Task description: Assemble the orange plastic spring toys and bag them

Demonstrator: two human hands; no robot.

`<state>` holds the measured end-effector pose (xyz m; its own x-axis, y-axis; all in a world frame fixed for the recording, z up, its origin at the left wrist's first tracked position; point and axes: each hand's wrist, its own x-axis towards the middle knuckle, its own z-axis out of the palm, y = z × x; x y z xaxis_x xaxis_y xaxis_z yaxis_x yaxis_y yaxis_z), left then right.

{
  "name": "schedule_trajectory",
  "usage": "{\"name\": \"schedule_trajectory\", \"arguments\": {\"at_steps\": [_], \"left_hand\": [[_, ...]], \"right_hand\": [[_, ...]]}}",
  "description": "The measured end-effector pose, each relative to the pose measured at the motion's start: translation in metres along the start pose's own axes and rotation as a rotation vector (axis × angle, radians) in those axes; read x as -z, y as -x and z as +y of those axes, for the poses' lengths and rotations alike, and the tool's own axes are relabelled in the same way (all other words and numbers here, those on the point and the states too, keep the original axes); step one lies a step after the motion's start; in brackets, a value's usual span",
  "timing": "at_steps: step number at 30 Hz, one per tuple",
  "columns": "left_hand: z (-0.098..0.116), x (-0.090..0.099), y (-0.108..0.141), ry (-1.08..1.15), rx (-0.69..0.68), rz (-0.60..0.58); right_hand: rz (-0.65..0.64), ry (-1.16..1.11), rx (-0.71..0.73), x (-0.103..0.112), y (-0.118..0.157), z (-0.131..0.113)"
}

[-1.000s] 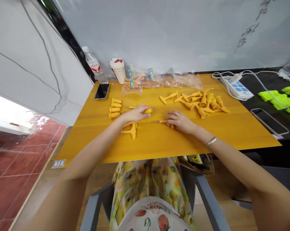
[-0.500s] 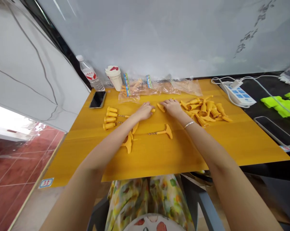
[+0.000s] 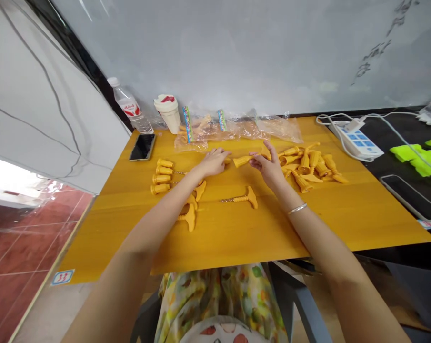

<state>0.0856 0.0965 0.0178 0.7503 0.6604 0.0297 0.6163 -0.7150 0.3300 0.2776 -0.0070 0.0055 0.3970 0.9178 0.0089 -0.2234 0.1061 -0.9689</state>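
Observation:
My right hand (image 3: 269,172) pinches a yellow corkscrew (image 3: 241,161) lying sideways; its ridged sleeve points left and its T-shaped handle (image 3: 265,152) shows behind my fingers. To its left, my left hand (image 3: 214,163) is closed, palm down, with the end of a yellow plastic piece (image 3: 227,160) poking out past its fingertips; the rest is hidden. A bare corkscrew (image 3: 245,197), its metal spiral pointing left, lies in front of both hands. Several yellow sleeves (image 3: 163,171) are lined up at left. Some T-handled screws (image 3: 190,218) lie partly under my left forearm.
Right of my right hand is a heap of yellow corkscrews (image 3: 310,164). Clear plastic bags (image 3: 236,129) lie along the back, beside a cup (image 3: 168,114), a water bottle (image 3: 131,107) and a phone (image 3: 142,147). A power strip (image 3: 358,140) with cables sits at right.
My right hand has turned and moved slightly right and toward me, and a corkscrew now shows in its fingers. The left hand stays almost in place.

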Motion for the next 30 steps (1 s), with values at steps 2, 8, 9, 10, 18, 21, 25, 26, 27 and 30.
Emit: {"name": "schedule_trajectory", "arguments": {"at_steps": [2, 8, 9, 10, 18, 21, 25, 26, 27, 30], "left_hand": [[0.018, 0.007, 0.018, 0.132, -0.100, 0.125], [0.079, -0.002, 0.095, 0.084, -0.264, 0.273], [0.082, -0.006, 0.106, 0.052, -0.246, 0.254], [0.084, -0.010, 0.116, 0.041, -0.227, 0.227], [0.064, 0.004, 0.159, 0.719, -0.185, -0.336], [0.054, 0.016, 0.170, 0.975, -0.117, -0.767], [0.035, 0.029, 0.169, 0.950, -0.019, -0.589], [0.031, 0.030, 0.164, 0.882, -0.022, -0.435], [0.026, 0.031, 0.155, 0.795, -0.035, -0.275], [0.015, 0.026, 0.119, 0.455, -0.083, 0.067]], "right_hand": [[0.016, -0.067, -0.040, -0.004, 0.017, -0.004], [-0.096, -0.233, -0.067, -0.018, 0.085, -0.003], [-0.131, -0.222, -0.075, -0.016, 0.098, -0.002], [-0.171, -0.181, -0.077, -0.013, 0.110, -0.001], [-0.731, 0.737, 0.532, 0.024, 0.178, -0.035], [-0.836, 1.060, 0.978, 0.034, 0.195, -0.060], [-0.749, 1.195, 1.143, 0.054, 0.190, -0.075], [-0.685, 1.170, 1.092, 0.059, 0.180, -0.074], [-0.597, 1.124, 1.003, 0.064, 0.168, -0.070], [-0.298, 0.864, 0.637, 0.067, 0.120, -0.050]]}}
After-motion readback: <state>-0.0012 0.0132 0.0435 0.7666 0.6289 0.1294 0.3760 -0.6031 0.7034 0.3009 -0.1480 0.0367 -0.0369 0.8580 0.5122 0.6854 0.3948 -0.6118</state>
